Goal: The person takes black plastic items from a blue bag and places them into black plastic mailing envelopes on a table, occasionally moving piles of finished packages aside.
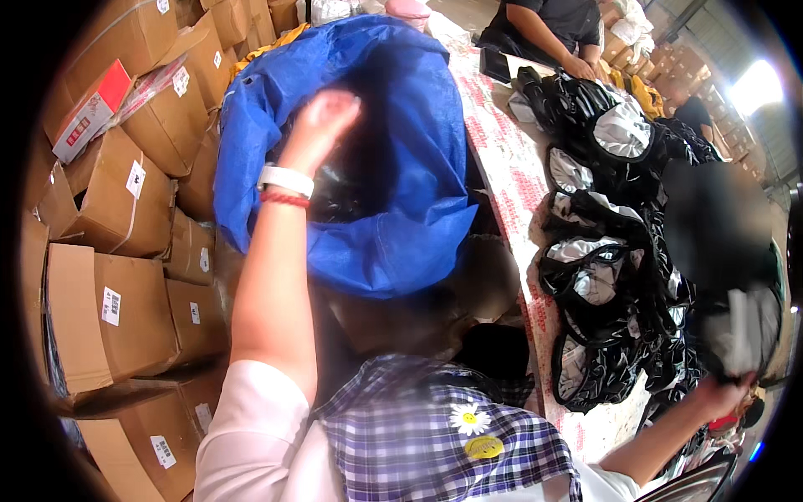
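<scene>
My left hand (pixel 329 113) is raised over a large blue woven-plastic sack (pixel 401 251); it is blurred, its fingers look curled, and I see nothing in it. Dark glossy items lie in the shadow inside the sack, their kind unclear. Far to the right, my right hand (pixel 728 396) grips the lower edge of a blurred black item with a pale lining (pixel 740 326). Between the hands, a heap of black items with silvery-white linings (pixel 602 276) covers much of the long table (pixel 502 182).
Cardboard boxes (pixel 125 307) are stacked along the left side. Across the table a person in dark clothes (pixel 552 31) has their hands near the far end of the heap. A pink round item (pixel 408 11) stands beyond the sack.
</scene>
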### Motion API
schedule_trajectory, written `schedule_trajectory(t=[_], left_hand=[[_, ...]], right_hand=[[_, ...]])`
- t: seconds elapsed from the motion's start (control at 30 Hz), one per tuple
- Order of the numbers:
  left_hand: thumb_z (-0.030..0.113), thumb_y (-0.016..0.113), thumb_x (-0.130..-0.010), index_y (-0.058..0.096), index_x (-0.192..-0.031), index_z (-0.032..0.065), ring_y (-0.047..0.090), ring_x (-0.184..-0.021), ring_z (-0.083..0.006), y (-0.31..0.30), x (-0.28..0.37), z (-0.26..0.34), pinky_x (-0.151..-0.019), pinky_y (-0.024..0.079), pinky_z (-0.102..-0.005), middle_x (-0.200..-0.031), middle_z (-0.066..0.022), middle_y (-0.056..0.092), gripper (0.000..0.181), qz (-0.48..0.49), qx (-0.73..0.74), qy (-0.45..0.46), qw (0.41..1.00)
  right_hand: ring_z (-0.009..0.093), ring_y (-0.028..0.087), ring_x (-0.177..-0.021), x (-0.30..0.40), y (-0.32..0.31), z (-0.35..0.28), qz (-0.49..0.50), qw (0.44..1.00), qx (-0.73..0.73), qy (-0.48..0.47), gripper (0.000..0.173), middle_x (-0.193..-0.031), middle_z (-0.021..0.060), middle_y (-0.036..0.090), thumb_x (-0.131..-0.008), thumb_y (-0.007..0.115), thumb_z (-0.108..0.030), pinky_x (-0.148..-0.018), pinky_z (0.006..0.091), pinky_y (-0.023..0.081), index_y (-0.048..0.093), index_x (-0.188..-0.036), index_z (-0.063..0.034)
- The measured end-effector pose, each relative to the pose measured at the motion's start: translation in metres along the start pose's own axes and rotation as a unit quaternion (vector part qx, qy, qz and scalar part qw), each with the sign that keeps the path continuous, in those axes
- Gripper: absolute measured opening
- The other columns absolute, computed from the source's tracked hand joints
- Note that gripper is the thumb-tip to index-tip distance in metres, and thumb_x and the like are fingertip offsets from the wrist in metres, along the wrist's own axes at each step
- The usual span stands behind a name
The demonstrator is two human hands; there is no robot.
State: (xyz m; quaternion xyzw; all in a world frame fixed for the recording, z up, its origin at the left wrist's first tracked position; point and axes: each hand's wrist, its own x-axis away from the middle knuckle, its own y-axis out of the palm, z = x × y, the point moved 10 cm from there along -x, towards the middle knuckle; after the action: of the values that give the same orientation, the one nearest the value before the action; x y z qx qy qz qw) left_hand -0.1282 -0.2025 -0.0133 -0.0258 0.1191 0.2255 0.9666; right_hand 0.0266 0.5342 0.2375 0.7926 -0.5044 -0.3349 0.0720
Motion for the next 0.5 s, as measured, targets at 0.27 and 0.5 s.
schedule_trajectory(t=[0.27, 0.5], left_hand=[[0.038, 0.085, -0.068, 0.058, -0.133, 0.0013, 0.059, -0.123, -0.0364, -0.015, 0.049, -0.217, -0.105, 0.048, -0.0426, -0.134, -0.0232, 0.06, 0.079, -0.282, -0.572, -0.28, 0.718], [0.042, 0.089, -0.062, 0.069, -0.12, 0.0118, 0.058, -0.122, -0.0389, -0.026, 0.028, -0.138, -0.105, 0.046, -0.0433, -0.128, -0.0192, 0.064, 0.069, -0.111, -0.591, -0.191, 0.776]], right_hand=[[0.019, 0.062, -0.095, -0.127, -0.139, 0.049, 0.027, 0.979, 0.196, -0.055, 0.026, -0.111, 0.0097, 0.065, -0.096, 0.059, -0.016, -0.084, 0.0326, 0.051, 0.067, -0.115, -0.0007], [0.011, 0.061, -0.082, 0.062, 0.0, 0.091, -0.298, 0.885, 0.314, -0.169, 0.018, -0.094, 0.0027, 0.068, -0.094, 0.064, -0.005, -0.076, 0.0253, 0.049, 0.068, -0.111, -0.0034]])
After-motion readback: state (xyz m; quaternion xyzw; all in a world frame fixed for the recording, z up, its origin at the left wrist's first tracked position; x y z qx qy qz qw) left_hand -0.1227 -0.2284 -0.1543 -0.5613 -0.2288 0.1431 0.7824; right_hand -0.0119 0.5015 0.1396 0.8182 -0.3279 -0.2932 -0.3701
